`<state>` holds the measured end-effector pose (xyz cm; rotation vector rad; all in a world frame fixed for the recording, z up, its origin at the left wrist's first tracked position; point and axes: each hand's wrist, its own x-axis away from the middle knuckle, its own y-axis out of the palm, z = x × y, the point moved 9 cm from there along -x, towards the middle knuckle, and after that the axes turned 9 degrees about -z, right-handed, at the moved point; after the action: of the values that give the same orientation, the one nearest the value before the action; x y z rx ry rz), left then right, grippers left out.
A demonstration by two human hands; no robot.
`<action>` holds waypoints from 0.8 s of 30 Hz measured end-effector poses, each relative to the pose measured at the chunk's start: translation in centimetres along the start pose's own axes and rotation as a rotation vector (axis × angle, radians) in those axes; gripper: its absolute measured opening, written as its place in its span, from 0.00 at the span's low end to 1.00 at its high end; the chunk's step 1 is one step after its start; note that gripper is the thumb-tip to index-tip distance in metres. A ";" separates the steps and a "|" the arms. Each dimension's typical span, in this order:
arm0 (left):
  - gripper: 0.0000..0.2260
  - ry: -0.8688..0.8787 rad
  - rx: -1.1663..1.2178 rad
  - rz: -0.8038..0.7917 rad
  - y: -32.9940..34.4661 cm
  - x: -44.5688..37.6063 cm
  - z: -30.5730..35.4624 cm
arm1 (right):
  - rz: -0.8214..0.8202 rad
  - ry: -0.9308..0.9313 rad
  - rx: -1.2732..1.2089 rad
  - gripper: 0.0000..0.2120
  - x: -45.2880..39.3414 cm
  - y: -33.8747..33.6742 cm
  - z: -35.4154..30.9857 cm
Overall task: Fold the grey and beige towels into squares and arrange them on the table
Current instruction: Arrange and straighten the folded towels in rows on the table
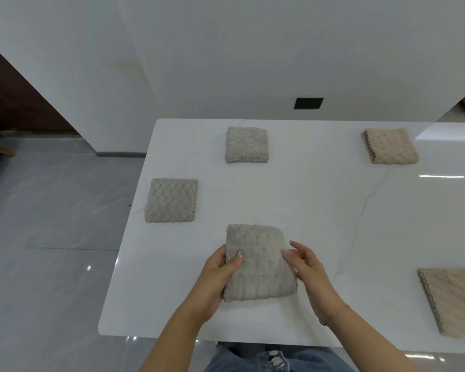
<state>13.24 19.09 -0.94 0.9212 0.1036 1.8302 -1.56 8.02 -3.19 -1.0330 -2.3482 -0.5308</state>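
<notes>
A folded grey towel (pixel 259 260) lies on the white table (pixel 320 210) near its front edge. My left hand (pixel 218 277) grips its left side, thumb on top and fingers under the edge. My right hand (pixel 305 267) holds the right side, fingertips on the top surface. Two more folded grey towels sit on the table: one at the left (pixel 171 200) and one at the back (pixel 247 144). A folded beige towel (pixel 390 145) lies at the back right. Another beige towel (pixel 452 299) lies at the front right, cut off by the frame edge.
The table's left edge drops to a grey tiled floor (pixel 51 237). A white wall with a dark socket plate (pixel 308 103) stands behind the table. My jeans-clad legs (pixel 274 358) are just below the front edge.
</notes>
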 end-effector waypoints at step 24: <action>0.09 -0.032 -0.300 0.486 -10.1 -0.8 -9.4 | -0.024 0.209 -0.051 0.15 -3.2 0.9 10.7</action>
<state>15.10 26.22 -12.67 0.8050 -0.4396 2.1958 -2.23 12.53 -13.41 -0.9246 -2.1754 -0.6775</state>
